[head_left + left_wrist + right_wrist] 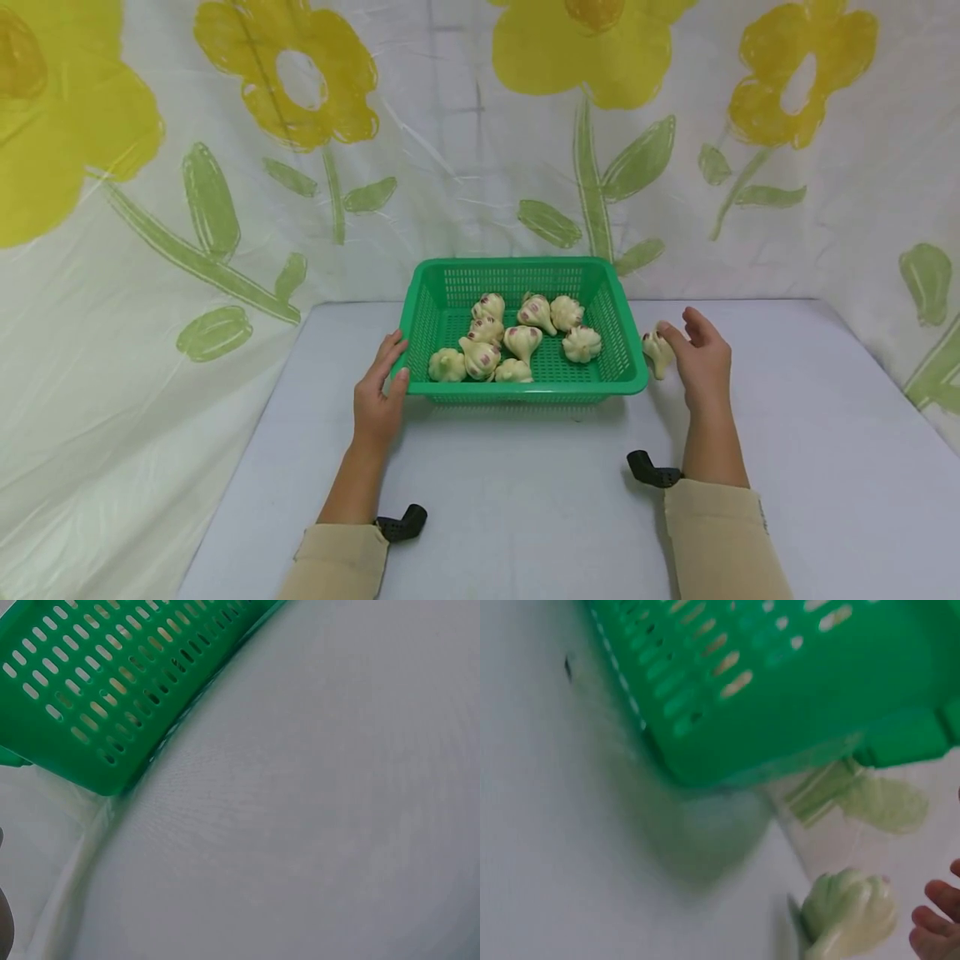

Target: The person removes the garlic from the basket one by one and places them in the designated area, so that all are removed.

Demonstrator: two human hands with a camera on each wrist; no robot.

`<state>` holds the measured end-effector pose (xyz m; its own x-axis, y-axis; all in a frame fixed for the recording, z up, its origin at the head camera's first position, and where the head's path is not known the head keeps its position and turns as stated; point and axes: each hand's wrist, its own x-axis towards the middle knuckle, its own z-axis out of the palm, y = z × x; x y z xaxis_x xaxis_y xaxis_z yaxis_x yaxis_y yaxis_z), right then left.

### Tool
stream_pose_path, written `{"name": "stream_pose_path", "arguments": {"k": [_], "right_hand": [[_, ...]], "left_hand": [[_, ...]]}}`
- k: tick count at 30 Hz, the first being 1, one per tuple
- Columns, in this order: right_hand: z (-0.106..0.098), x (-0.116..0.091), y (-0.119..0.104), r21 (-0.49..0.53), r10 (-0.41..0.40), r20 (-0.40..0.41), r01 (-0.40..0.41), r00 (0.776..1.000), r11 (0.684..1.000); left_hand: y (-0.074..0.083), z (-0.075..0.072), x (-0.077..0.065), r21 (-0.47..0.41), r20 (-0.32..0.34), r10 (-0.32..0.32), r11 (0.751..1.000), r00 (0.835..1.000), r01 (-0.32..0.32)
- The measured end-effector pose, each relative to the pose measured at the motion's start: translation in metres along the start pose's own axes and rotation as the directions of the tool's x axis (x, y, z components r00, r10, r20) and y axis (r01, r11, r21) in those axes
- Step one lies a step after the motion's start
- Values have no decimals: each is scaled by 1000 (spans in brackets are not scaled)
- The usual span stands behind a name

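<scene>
A green plastic basket [525, 388] stands on the white table with several garlic bulbs [480, 358] inside, some marked with purple. Against its left rim rests my left hand [378, 400], fingers fairly straight along the side and thumb near the front corner. Only a sliver of that hand shows in the left wrist view. Outside the basket, a single garlic bulb [657, 352] lies on the table to the right. Beside that bulb is my right hand [702, 362], its fingers spread and loosely bent. In the right wrist view, a gap separates the fingertips [937, 907] from the bulb [849, 911].
A white sheet printed with yellow flowers [322, 75] hangs behind the table and down both sides. The white tabletop [517, 500] stretches in front of the basket. Black wrist-worn devices [652, 471] stick out from both sleeves.
</scene>
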<state>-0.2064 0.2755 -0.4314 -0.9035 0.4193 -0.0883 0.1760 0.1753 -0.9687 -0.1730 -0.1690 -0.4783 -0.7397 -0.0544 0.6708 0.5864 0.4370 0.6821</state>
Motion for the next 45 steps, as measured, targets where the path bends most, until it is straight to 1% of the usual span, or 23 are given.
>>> {"name": "stream_pose_path", "arguments": {"k": [2, 5, 8, 10, 12, 14, 16, 18, 20, 25, 27, 29, 33, 35, 38, 42, 43, 45], "right_hand": [[2, -5, -8, 26, -33, 2, 32, 999, 999], [8, -16, -20, 33, -108, 25, 108, 994, 994], [19, -26, -29, 12, -211, 79, 210, 974, 978], [28, -33, -33, -3, -293, 131, 296, 947, 955], [38, -39, -35, -26, -366, 202, 378, 909, 925], [47, -43, -36, -95, -415, 267, 453, 870, 887], [53, -47, -37, -183, -432, 322, 503, 842, 844], [58, -49, -36, -281, -423, 360, 530, 831, 800], [60, -49, -36, -359, -396, 394, 536, 829, 764], [64, -48, -41, -455, -283, 493, 521, 823, 722], [66, -48, -43, -497, -246, 527, 530, 814, 687], [69, -46, -45, -534, -222, 553, 546, 803, 646], [76, -44, -49, -569, -197, 585, 571, 787, 592], [81, -42, -50, -577, -183, 595, 574, 783, 580], [88, -39, -51, -591, -142, 605, 562, 783, 578], [93, -36, -53, -609, -72, 604, 518, 794, 601], [94, -35, -54, -614, -59, 602, 509, 796, 603], [94, -33, -55, -618, -47, 605, 505, 795, 602]], "left_hand": [[6, 0, 2, -1, -7, 4, 1000, 1000, -4], [21, -1, 4, -1, -8, 7, 1000, 1000, -7], [34, -3, 6, 7, -3, 5, 1000, 1000, -5], [36, -3, 5, 7, -3, 6, 1000, 1000, -6], [29, -2, 2, 3, -7, 12, 1000, 1000, -12], [18, 0, -1, -2, -12, 15, 1000, 1000, -15], [8, 1, -4, 2, -8, 10, 1000, 1000, -10], [0, 2, -6, 5, -1, 4, 1000, 1000, -4], [-3, 2, -7, 2, 7, -5, 1000, 1000, 5], [-5, 0, -6, -5, 19, -21, 1000, 1000, 21], [-5, 0, -5, 2, 20, -18, 1000, 1000, 18], [-5, -1, -3, 8, 18, -14, 1000, 1000, 14], [-6, -3, -1, 12, 9, -7, 1000, 1000, 7], [-5, -4, -1, 19, -1, -9, 1000, 1000, 9], [0, -4, -1, 21, -15, -9, 1000, 1000, 9], [20, -4, 3, -7, -15, 10, 1000, 1000, -10], [25, -4, 4, -17, -12, 12, 1000, 1000, -12], [35, -6, 6, -17, -8, 13, 1000, 1000, -13]]}}
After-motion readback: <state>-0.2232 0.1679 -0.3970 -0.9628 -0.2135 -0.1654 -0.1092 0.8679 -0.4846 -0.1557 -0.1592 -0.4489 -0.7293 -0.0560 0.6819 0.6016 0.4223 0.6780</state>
